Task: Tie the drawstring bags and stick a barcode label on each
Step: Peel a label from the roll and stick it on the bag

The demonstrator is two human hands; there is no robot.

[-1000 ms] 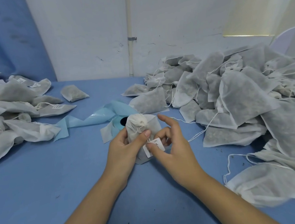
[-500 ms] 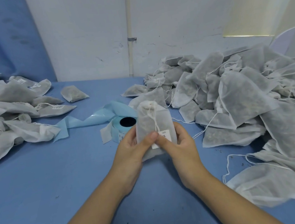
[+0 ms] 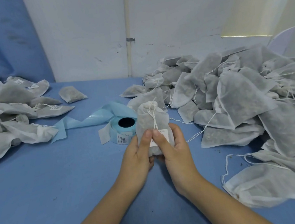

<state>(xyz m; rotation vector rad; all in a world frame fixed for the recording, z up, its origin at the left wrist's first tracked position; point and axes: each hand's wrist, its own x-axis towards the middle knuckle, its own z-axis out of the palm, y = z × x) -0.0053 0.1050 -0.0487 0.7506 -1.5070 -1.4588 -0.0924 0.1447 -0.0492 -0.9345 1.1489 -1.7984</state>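
Fingers (image 3: 146, 136): both thumbs lie side by side, tips touching, on the front of one drawstring bag (image 3: 150, 119). The other fingers curl round behind it, so both hands are clamped on the bag.

Left hand (image 3: 138, 155): grips the lower left part of the bag.

Right hand (image 3: 174, 151): grips the lower right part, with its thumb lying across a white barcode label (image 3: 163, 131) stuck to the bag's front. The label's print is partly covered and too small to read.

Drawstring bag: grey-white mesh, upright, its neck gathered shut at the top. A white string (image 3: 153, 114) hangs down the front to the thumbs. The bag is held above the middle of the blue worktop (image 3: 41, 188).

Label roll (image 3: 123, 128): pale blue with a dark core, lying flat at mid-worktop, just behind and to the left of the held bag. Printed labels show on its side. A loose blue backing strip (image 3: 88, 119) trails from it toward the left edge.

Right heap (image 3: 242, 97): many mesh bags with loose strings, piled along the right edge from the far corner to the near side.

Left heap (image 3: 5, 113): bags along the left edge, several with white labels.

Single bag (image 3: 72, 93): lies alone near the far edge, beside the left heap.

Behind the far edge: a white wall (image 3: 83, 36) with an upright pipe (image 3: 126, 22), and a blue curtain (image 3: 2, 36) at the far left corner.
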